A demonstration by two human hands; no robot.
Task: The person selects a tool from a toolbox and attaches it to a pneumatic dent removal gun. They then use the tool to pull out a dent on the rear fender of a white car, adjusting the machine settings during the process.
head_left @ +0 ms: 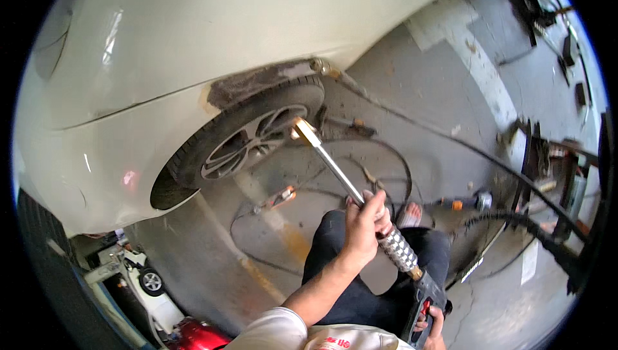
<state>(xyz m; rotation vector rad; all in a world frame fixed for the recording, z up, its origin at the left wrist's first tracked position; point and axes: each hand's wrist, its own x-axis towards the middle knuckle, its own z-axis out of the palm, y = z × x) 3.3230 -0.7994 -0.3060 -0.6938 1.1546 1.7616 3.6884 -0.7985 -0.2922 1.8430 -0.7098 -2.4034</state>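
Note:
A slide hammer dent puller (338, 173) with a long chrome shaft slants up from my lap, its copper-coloured tip close in front of the car wheel (248, 138). My left hand (364, 224) is wrapped round the shaft, just above the knurled metal weight (399, 250). Down at the rear end, my right hand (432, 327) closes on the black pistol grip (425, 302) by its red trigger. Above the tyre, the white car's fender (148, 118) has a dark, bared strip (257, 83) along the arch. A brass-coloured clamp end (320, 67) with a thick cable touches that strip's right end.
The thick cable (450, 134) runs from the clamp to the right. Hoses and cords loop over the grey floor (212, 253), around an orange-and-grey hand tool (281, 195). Racks with metal parts (566, 176) stand at right. A red vehicle (196, 335) is at lower left.

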